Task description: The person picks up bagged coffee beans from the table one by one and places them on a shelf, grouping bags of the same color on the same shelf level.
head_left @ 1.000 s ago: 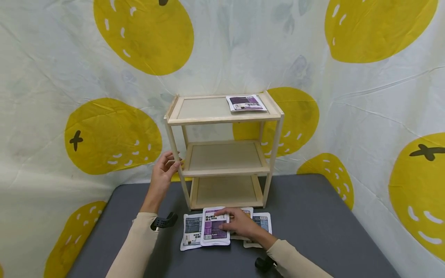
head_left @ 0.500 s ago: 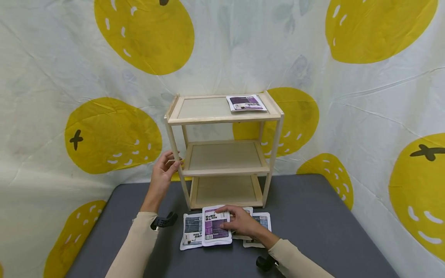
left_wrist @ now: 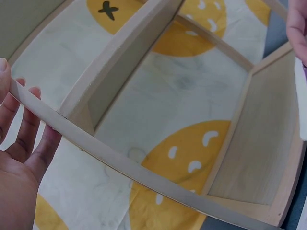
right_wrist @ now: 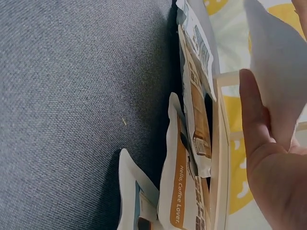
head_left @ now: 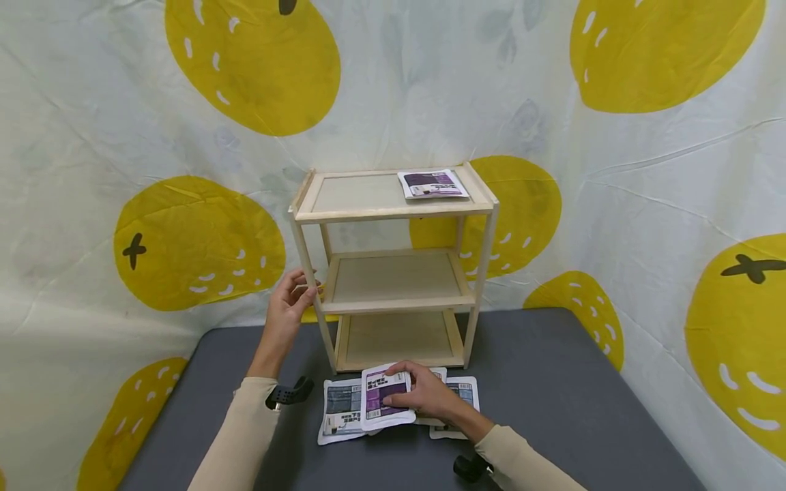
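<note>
My left hand [head_left: 284, 310] holds the left front post [left_wrist: 120, 165] of a small three-tier wooden shelf [head_left: 399, 303], thumb in front and fingers behind. My right hand [head_left: 430, 397] pinches a white pouch with a purple label [head_left: 377, 399] by its right side, slightly tilted in front of the shelf. In the right wrist view this pouch [right_wrist: 278, 57] shows its plain back, apart from the pouches below. Beneath it lie a teal-labelled pouch [head_left: 341, 406], an orange-labelled pouch [right_wrist: 195, 105] and a blue-labelled pouch [head_left: 464, 390], partly overlapped or covered by my hand.
Another purple-labelled pouch [head_left: 432, 185] lies on the shelf's top tier, toward the right. The shelf stands on a dark grey padded surface [head_left: 565, 395]. Behind it hangs a pale cloth [head_left: 393, 82] printed with large yellow fruits.
My right hand has lifted the purple-labelled pouch a little and shifted it slightly right, tilting it and uncovering more of the teal-labelled pouch. The left hand stays on the post.
</note>
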The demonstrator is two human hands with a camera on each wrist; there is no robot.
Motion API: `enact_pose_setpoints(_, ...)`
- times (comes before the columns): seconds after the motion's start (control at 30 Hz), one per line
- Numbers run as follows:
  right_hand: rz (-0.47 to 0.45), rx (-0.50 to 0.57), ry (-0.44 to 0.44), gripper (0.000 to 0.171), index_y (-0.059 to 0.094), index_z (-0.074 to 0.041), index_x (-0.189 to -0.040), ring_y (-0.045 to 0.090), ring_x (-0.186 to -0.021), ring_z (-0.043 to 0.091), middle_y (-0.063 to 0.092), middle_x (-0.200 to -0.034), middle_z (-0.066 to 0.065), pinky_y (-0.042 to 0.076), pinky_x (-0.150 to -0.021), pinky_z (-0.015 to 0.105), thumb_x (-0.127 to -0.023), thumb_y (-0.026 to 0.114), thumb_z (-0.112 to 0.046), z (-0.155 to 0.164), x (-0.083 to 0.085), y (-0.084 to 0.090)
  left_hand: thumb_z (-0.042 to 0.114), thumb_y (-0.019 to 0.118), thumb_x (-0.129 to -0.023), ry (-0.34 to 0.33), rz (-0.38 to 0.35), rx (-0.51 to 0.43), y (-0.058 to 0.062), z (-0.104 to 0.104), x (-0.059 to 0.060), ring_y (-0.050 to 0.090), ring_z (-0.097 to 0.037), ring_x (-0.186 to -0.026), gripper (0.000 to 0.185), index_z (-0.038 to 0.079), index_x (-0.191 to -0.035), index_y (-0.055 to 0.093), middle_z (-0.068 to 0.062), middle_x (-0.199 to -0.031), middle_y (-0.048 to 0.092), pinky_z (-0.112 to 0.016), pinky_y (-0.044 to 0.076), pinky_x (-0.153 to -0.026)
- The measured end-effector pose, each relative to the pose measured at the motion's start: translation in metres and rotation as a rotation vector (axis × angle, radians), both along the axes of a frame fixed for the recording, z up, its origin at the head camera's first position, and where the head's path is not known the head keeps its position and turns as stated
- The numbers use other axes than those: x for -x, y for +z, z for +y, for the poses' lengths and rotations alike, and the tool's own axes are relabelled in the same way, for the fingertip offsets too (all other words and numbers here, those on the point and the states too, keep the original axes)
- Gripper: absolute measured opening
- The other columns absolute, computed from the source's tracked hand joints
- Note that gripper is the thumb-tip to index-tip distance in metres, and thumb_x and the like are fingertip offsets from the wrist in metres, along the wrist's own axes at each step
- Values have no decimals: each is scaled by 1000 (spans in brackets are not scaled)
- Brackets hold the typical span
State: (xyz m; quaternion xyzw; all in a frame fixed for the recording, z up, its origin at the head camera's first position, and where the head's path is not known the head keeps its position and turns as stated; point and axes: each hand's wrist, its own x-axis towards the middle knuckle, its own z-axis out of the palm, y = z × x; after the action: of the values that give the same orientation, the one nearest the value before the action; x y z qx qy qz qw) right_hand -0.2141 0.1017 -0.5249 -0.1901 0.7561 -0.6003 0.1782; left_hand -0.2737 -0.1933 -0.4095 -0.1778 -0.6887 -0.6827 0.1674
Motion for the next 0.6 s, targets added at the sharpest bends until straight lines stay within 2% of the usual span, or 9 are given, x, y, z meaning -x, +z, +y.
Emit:
enact_pose_setpoints(0.1, -16, 32, 14, 55, 55, -5, -131, 69, -87, 22, 66, -113, 19, 58, -70, 30, -84, 82, -12, 1, -1, 0, 11, 62, -101, -1, -1, 0, -1, -1, 0, 61, -43, -113, 41, -1, -138, 52, -26, -119, 57, -25, 56, -90)
enact_pose_setpoints(0.17, 4, 41, 42, 54, 56, -6, -133, 67, -93, 21, 62, -121, 20, 57, -73, 29, -85, 80, -9, 1, 0, 0, 10, 62, -101, -5, -2, -1, -1, -1, 1, 61, -43, -113, 41, -2, -138, 51, -28, -120, 56, -25, 56, -91)
enact_pose_setpoints(0.3, 62, 51, 126, 46, 64, -7, -133, 62, -102, 20, 58, -132, 20, 55, -80, 27, -89, 75, -5, 4, 2, 1, 11, 61, -101, -2, -9, 7, -2, -2, 1, 62, -40, -113, 43, -5, -139, 48, -22, -119, 59, -24, 55, -92)
enact_pose_setpoints(0.43, 124, 48, 172, 32, 71, -3, -124, 63, -101, 16, 64, -125, 19, 55, -81, 25, -92, 72, -7, 6, 4, 2, 12, 62, -101, -1, -7, 4, 0, -1, 0, 61, -42, -114, 43, -3, -139, 49, -21, -119, 59, -24, 55, -92)
enact_pose_setpoints(0.6, 156, 34, 205, 27, 74, -1, -119, 64, -98, 12, 69, -121, 19, 56, -77, 24, -94, 72, -11, 7, 4, 2, 10, 63, -100, -4, 0, 0, 0, 0, -1, 63, -39, -112, 42, -3, -138, 50, -8, -113, 63, -25, 56, -91)
